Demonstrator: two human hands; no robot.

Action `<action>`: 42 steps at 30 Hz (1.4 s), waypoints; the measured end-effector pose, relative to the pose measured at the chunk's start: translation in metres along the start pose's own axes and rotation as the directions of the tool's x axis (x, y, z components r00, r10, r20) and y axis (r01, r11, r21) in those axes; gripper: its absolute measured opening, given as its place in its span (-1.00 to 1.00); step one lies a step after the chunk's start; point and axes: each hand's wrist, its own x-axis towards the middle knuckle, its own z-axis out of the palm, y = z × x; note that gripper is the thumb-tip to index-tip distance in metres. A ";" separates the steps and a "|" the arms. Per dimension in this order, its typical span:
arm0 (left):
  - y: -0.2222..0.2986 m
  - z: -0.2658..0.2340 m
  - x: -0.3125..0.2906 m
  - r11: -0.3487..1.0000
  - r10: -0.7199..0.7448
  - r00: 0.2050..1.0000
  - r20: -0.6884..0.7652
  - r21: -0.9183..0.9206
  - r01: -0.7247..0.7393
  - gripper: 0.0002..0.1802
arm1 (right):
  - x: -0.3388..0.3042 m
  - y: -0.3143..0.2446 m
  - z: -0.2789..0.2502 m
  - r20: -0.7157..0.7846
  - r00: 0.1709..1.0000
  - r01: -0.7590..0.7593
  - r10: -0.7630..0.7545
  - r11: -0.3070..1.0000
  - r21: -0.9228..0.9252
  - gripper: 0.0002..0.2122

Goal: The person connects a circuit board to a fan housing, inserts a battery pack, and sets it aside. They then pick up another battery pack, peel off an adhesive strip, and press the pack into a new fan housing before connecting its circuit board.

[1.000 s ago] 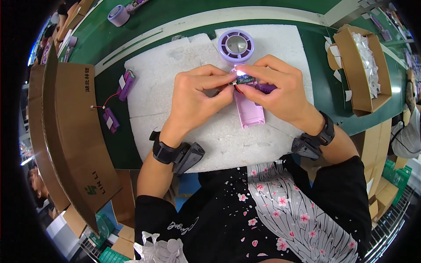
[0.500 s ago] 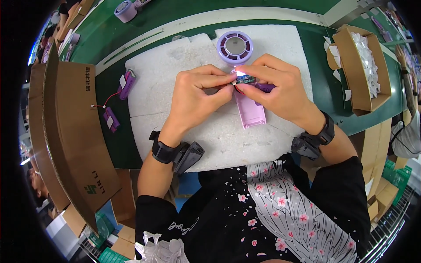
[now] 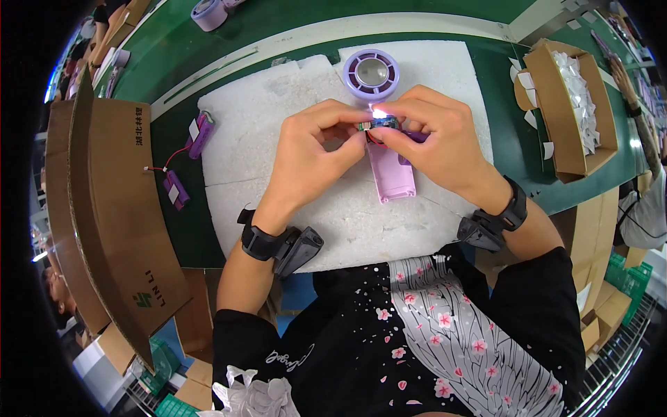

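Between my hands is a small circuit board (image 3: 384,123), with a bright white light glowing at its upper edge. My right hand (image 3: 439,135) pinches the board between thumb and forefinger. At the board's left end, beside a small white connector and red wires, are the closed fingertips of my left hand (image 3: 311,142). Below them lies an open pink handle shell (image 3: 394,179), attached toward the round lilac fan head (image 3: 372,74). A purple battery (image 3: 417,137) shows partly under my right fingers. The shell's upper part is hidden by my hands.
White foam sheets (image 3: 278,90) cover the green bench. Two purple battery packs (image 3: 201,135) with red wires lie left, near a large cardboard box (image 3: 118,208). On the right, a cardboard tray (image 3: 604,115) holds white pieces. Another lilac fan (image 3: 208,15) stands at the far left.
Both hands and the board have shifted slightly left. The left fingertips have parted a little, showing the white connector. The fan head and shell have also moved slightly left.
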 end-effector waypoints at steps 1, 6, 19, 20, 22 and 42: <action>0.000 0.001 0.000 1.000 0.000 1.000 0.000 0.001 0.000 -0.71 | 0.000 0.000 0.000 0.011 0.999 -0.041 0.041 0.998 0.039 -0.80; 0.004 0.008 0.001 0.986 -0.007 1.000 0.010 0.166 0.005 -0.67 | 0.000 0.000 -0.001 -0.007 0.999 -0.045 0.046 0.998 0.045 -0.84; 0.002 0.006 0.000 0.992 -0.114 0.990 0.084 -0.054 0.118 -0.64 | -0.002 0.003 -0.004 0.050 0.998 0.054 -0.049 0.994 -0.097 -0.85; 0.002 0.006 0.000 0.988 -0.122 0.989 0.087 -0.082 0.129 -0.64 | -0.002 0.002 -0.004 0.052 0.997 0.066 -0.060 0.991 -0.114 -0.85; 0.002 0.005 0.000 0.987 -0.131 0.987 0.089 -0.077 0.138 -0.64 | -0.002 0.001 -0.004 0.054 0.996 0.077 -0.070 0.988 -0.132 -0.85; 0.005 0.000 0.003 0.967 -0.183 0.970 0.161 -0.151 0.207 -0.67 | -0.003 -0.008 -0.005 0.066 0.997 -0.032 0.042 0.988 -0.151 -0.86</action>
